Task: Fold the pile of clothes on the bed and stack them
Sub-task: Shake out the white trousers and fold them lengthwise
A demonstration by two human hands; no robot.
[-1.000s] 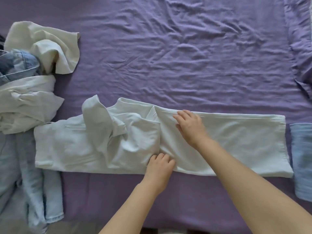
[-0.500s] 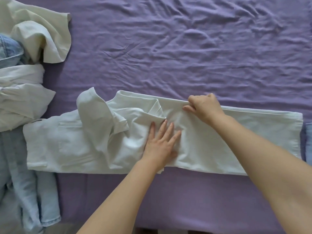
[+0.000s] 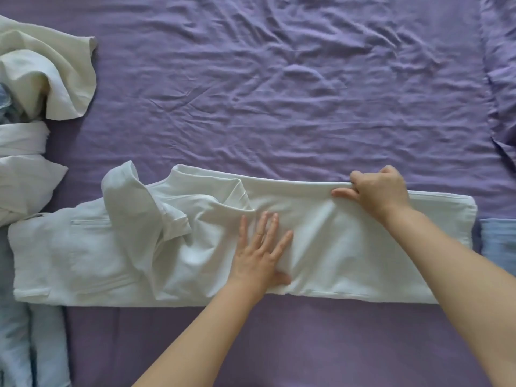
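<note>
White trousers (image 3: 349, 252) lie along the bed's near edge on the purple sheet (image 3: 279, 93), long axis left to right, hems pointing right, waist toward the unfolded pile (image 3: 30, 135) at the left edge. Our left hand (image 3: 259, 258) presses flat, fingers spread, at mid-length. Our right hand (image 3: 377, 191), nearer the hems, pinches the far seam.

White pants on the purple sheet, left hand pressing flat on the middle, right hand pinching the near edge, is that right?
Not quite. In the head view the right hand pinches the far edge of the white pants, not the near one. The left hand does press flat on the middle.
</note>
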